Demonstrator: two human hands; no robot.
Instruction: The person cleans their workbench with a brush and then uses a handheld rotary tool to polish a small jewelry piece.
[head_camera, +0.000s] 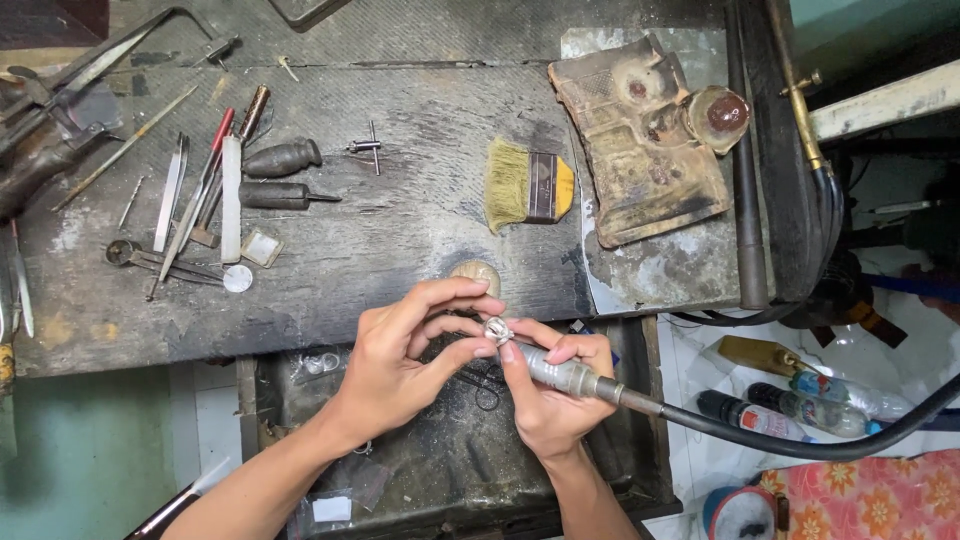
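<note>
Two hands meet over an open drawer (620, 470) set under the front edge of a dark, worn bench (400, 240). The left hand (400, 360) pinches a small silver ring (497, 329) between thumb and fingertips, fingers closed on it. The right hand (555, 390) is clamped around a metal handpiece (560, 372), held like a pen, with its tip touching the ring. A black flexible shaft (780, 440) runs from the handpiece's rear end away to the right and up. The ring sits just in front of the bench edge, above the drawer, between both sets of fingertips.

On the bench, a brush (525, 185) with pale bristles and a yellow handle lies behind the hands. To its right rests a rusty, scorched block (640, 150). At the left lie scattered tools: tweezers (172, 190), a red-handled file (215, 150), a white stick (231, 198), two dark-handled gravers (285, 175) and a small key (367, 147). A tan rounded peg (476, 272) sits at the bench edge just behind the left hand's fingers. A brass torch (800, 110) with a black hose hangs at the right side. Plastic bottles (800, 405) lie on the floor to the right, near flowered cloth (860, 500).
</note>
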